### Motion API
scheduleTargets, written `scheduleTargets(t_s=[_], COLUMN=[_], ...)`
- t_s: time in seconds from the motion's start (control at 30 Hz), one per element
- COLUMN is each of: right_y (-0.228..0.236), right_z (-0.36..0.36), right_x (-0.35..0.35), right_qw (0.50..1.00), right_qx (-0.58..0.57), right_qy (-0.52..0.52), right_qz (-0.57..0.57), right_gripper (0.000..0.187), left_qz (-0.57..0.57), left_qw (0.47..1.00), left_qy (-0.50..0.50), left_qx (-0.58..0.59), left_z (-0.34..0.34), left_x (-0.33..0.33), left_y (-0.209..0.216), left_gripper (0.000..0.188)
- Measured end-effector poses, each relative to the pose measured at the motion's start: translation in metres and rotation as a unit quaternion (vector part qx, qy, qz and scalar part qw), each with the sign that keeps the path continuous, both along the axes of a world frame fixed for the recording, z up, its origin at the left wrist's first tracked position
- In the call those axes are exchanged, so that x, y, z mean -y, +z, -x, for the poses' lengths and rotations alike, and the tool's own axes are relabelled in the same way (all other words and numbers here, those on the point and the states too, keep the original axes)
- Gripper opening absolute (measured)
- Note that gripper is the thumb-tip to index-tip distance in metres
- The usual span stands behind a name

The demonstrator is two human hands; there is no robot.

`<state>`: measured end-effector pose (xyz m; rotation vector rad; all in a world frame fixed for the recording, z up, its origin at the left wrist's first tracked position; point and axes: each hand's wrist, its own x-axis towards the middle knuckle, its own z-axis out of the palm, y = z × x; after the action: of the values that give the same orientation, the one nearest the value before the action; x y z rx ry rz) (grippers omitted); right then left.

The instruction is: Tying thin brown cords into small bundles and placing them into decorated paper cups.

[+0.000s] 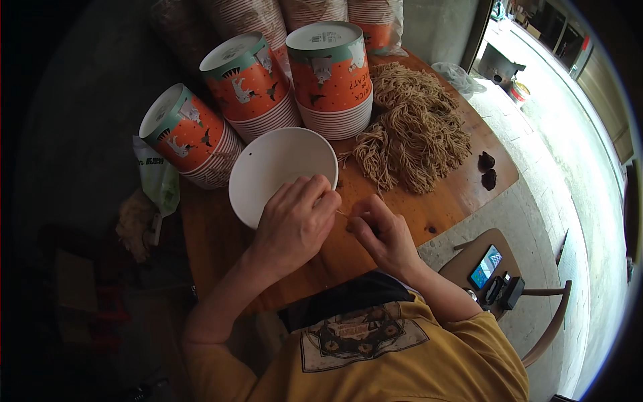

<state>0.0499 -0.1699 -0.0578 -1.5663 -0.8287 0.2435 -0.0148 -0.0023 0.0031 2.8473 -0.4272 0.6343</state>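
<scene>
A white paper bucket lies tilted on the wooden table, its open mouth toward me and a small dark hole near its left rim. My left hand is closed at the bucket's near right rim, its fingers curled over the edge and its thumb hidden. Just to the right, my right hand is pinched closed on a thin tan cord, which spans the short gap between both hands. Behind it lies a big tangled heap of tan cords. Part of the cord is hidden by my fingers.
Stacks of orange-and-green printed paper buckets stand upside down behind, with bagged stacks farther back. Two small dark objects lie on the table's right. A chair at the right holds a phone and a black box.
</scene>
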Motion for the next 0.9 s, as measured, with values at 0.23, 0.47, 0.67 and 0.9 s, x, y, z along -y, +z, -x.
scheduleTargets(t_s=[0.23,0.47,0.67,0.9], right_y=[-0.003,0.012,0.030,0.043], right_z=[-0.005,-0.010,-0.009,0.000], right_x=[0.002,0.008,0.012,0.010], right_qw=[1.000,0.997,0.984,0.991], right_qx=[-0.010,-0.060,-0.154,-0.048], right_qy=[0.008,0.036,0.085,0.128], right_qz=[-0.017,0.044,-0.003,-0.009], right_gripper=[0.010,0.009,0.012,0.016], left_qz=[0.010,0.038,0.043,0.097], left_qw=[1.000,0.999,0.998,0.994], left_qy=[-0.012,-0.003,-0.022,0.000], left_qx=[-0.007,-0.026,0.028,0.050], left_z=[-0.003,-0.002,0.008,0.019], left_x=[-0.005,-0.009,-0.001,0.006], left_y=[-0.002,-0.003,-0.001,-0.012], left_gripper=[0.011,0.013,0.029,0.024])
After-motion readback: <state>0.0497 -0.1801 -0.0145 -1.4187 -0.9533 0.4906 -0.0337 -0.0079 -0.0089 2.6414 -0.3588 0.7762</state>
